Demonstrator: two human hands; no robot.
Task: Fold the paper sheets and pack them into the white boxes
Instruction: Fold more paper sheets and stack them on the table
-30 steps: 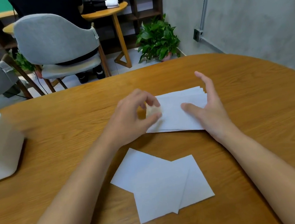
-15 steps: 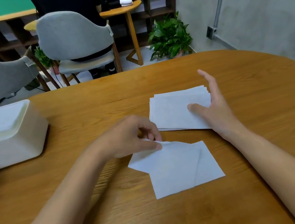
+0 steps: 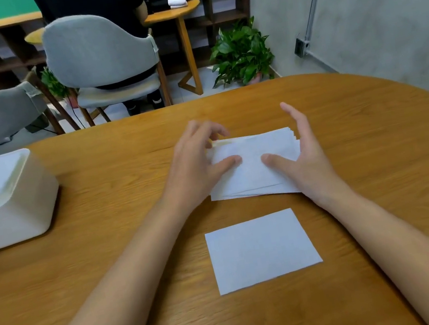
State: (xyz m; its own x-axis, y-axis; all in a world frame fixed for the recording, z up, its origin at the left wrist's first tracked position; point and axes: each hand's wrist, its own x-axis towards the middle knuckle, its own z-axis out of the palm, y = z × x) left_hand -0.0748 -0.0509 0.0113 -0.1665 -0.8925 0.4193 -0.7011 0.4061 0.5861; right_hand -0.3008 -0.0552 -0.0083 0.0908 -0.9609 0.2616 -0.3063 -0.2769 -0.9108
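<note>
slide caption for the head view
Left hand and right hand touch a paper stack; a single sheet lies nearer, a white box at left.

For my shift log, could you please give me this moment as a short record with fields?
surface: wooden table
paper stack: flat, mid-table, between both hands
left hand: thumb on the stack, fingers curled over its far left corner; blurred, grip unclear
right hand: thumb on the stack, fingers straight along its right edge
single sheet: flat, nearer the person, apart from the stack, untouched
white box: on the table's left side, away from both hands
</note>
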